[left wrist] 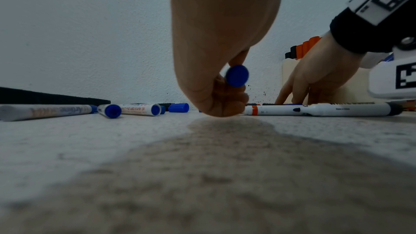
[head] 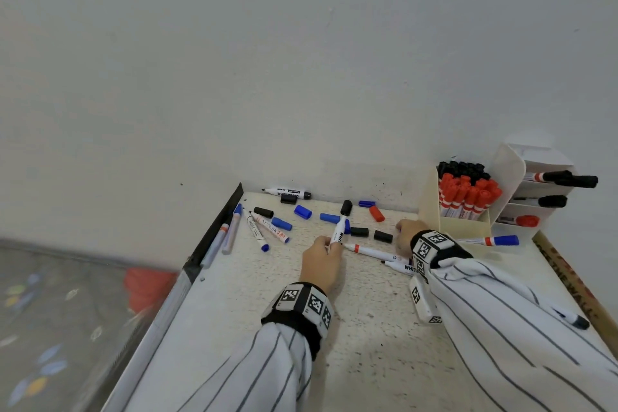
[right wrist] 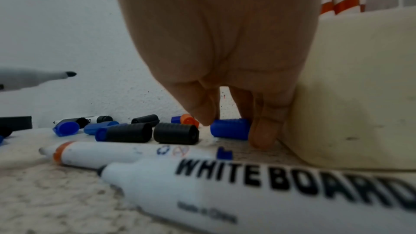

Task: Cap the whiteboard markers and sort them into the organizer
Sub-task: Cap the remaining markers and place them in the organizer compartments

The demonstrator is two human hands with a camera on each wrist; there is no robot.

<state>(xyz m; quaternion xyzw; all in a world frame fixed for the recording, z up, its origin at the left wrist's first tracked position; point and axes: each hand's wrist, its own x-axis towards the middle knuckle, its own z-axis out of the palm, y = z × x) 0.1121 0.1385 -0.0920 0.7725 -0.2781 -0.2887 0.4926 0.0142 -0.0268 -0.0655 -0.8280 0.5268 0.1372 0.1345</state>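
While our left hand grips an uncapped blue-ended marker at frame centre, only the right wrist view shows our right hand pinching a blue cap beside the organizer.

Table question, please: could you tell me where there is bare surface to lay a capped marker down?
The near half of the table, between the two striped sleeves, lies bare. The far strip by the wall is crowded with loose caps and markers. The organizer fills the far right corner.
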